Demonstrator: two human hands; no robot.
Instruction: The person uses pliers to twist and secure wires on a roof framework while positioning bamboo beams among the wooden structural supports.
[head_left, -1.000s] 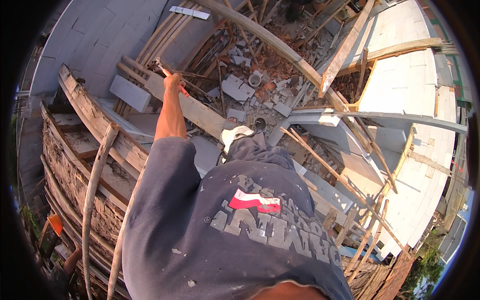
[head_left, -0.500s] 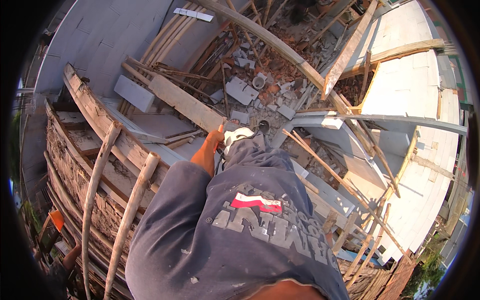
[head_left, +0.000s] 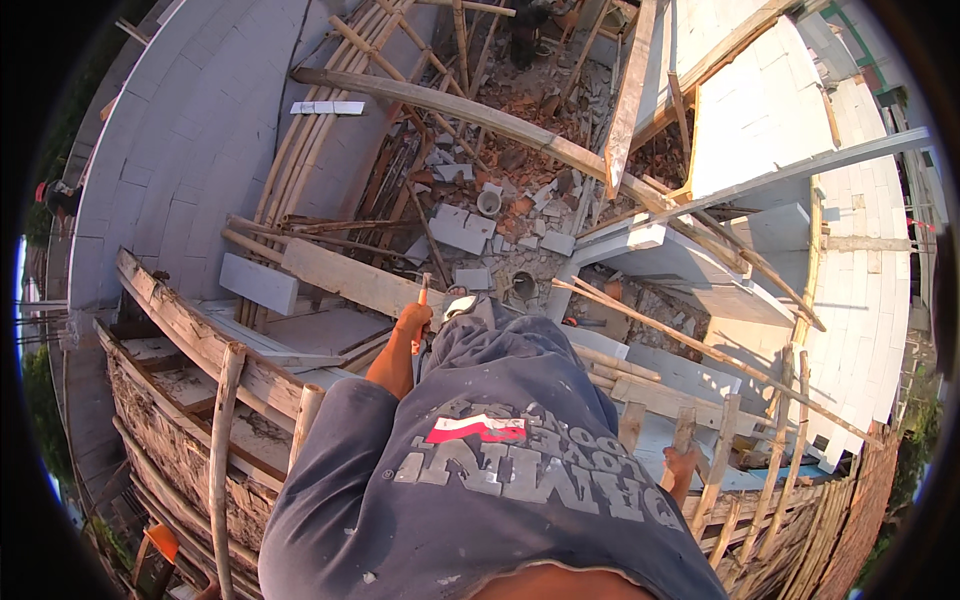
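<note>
My left hand (head_left: 412,324) is closed round the orange handle of what looks like a hammer (head_left: 423,290). It is raised just left of my light-coloured shoe (head_left: 459,308), near the end of a wide plank (head_left: 345,272). On the right, my right hand (head_left: 680,468) grips a short upright wooden post (head_left: 685,430), its fingers partly in view. My dark sweatshirt (head_left: 520,420) fills the lower middle and hides much of my right arm.
Far below lies rubble with broken blocks (head_left: 462,228) and a bucket (head_left: 489,202). A long timber beam (head_left: 470,118) crosses above it. White block walls (head_left: 200,130) rise on both sides. Bamboo poles (head_left: 226,440) stand at left; a metal channel (head_left: 800,168) spans the right.
The view has shifted. My left hand now holds the orange-handled tool upright, plainly in sight. My right hand has come into view on the wooden post.
</note>
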